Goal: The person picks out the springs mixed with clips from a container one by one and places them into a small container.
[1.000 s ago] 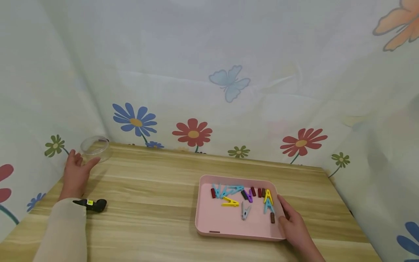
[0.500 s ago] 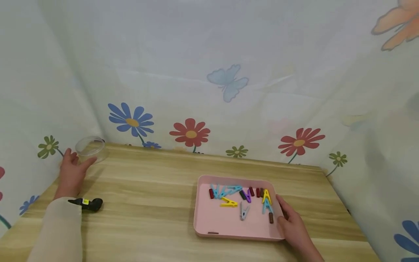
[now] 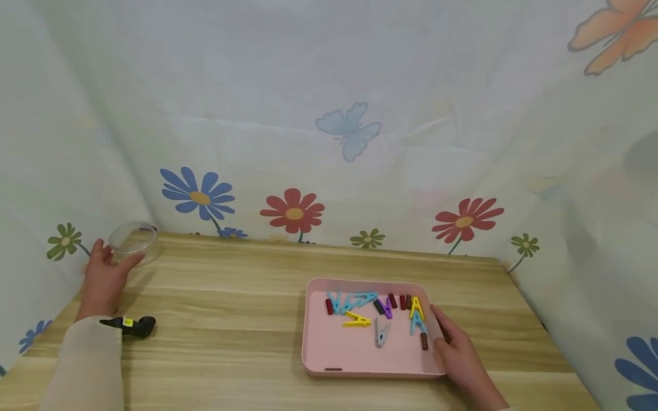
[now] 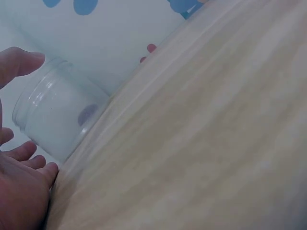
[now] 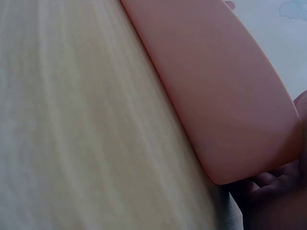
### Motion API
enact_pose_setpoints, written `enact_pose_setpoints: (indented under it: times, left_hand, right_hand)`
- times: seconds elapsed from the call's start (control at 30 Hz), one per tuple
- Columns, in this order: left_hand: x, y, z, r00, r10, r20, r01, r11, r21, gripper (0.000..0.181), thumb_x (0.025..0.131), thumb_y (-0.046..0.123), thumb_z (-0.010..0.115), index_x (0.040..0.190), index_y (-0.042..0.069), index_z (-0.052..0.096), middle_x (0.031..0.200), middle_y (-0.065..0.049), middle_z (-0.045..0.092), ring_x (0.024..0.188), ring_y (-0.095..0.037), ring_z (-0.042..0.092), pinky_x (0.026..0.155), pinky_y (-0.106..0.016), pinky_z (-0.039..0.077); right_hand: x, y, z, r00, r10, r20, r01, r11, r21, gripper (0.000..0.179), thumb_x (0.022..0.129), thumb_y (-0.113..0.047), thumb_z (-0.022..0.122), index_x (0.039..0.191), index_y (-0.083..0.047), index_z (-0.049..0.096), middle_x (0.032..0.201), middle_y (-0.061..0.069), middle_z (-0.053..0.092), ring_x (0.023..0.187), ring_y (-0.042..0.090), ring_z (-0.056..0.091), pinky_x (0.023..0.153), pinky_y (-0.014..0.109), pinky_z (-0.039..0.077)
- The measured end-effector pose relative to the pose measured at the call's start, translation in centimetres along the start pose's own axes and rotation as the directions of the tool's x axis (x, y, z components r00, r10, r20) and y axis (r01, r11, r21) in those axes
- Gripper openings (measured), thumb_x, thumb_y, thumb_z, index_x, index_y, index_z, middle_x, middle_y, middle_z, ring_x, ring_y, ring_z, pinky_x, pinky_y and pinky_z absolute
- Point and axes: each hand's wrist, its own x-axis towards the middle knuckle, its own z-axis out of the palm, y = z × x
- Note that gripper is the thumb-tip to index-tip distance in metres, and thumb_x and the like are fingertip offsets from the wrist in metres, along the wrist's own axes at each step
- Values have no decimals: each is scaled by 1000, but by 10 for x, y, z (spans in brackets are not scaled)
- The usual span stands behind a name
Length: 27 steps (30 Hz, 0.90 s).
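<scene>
At the far left of the table, my left hand (image 3: 105, 279) reaches beside a clear round jar (image 3: 135, 244), thumb and fingers spread around its near side. In the left wrist view, a gap shows between the thumb and the jar (image 4: 60, 115). On the right, my right hand (image 3: 462, 357) grips the right wall of a shallow pink tray (image 3: 349, 351), its thumb near the rim. The right wrist view has fingers (image 5: 276, 187) under the tray's edge. Inside the tray lie blue, yellow, purple and grey clothespins (image 3: 381, 333), with several short dark cylinders (image 3: 424, 341) among them.
A wood-grain table (image 3: 226, 319) extends between the jar and the tray. Curtains with printed flowers and butterflies (image 3: 257, 142) enclose it at the back and sides. A black strap piece (image 3: 137, 326) with a yellow label sticks out at my left wrist.
The head view has turned slightly to the right, so the jar and left hand appear farther left. Both hands keep the same places against the jar and tray.
</scene>
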Motion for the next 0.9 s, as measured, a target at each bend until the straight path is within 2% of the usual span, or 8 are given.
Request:
enact_pose_setpoints:
  times: [0.33, 0.53, 0.63, 0.9]
  left_hand:
    - [14, 6, 7, 1000, 15, 6, -15, 1000, 11, 107, 89, 53, 61, 152, 26, -21, 162, -11, -12, 150, -28, -9, 121, -49, 2]
    - [18, 1, 5, 1000, -28, 4, 28, 1000, 7, 110, 87, 54, 63, 150, 27, -24, 161, -9, -15, 149, -28, -10, 121, -50, 0]
    - [20, -2, 4, 999, -39, -3, 39, 999, 23, 111, 86, 55, 63, 151, 26, -23, 162, -10, -15, 149, -30, -9, 120, -50, 1]
    - [24, 1, 4, 999, -50, -8, 51, 994, 94, 114, 86, 57, 62, 153, 14, -19, 161, -18, -12, 148, -38, -7, 119, -56, 5]
  right_hand:
    - [-4, 1, -3, 999, -20, -25, 20, 1000, 12, 69, 92, 4, 40, 154, -20, 25, 160, 17, 22, 148, 37, 18, 115, 55, 21]
    - [-2, 4, -3, 995, -95, -42, 95, 995, 4, 68, 90, 6, 41, 153, -16, 28, 158, 18, 26, 147, 35, 22, 115, 52, 22]
    - [0, 5, -2, 994, -102, -44, 102, 995, -1, 68, 89, 6, 41, 153, -14, 28, 158, 18, 26, 147, 35, 22, 115, 51, 22]
    - [1, 5, 0, 996, -81, -46, 82, 996, 19, 69, 89, 6, 42, 153, -15, 28, 158, 17, 26, 147, 35, 21, 116, 51, 21]
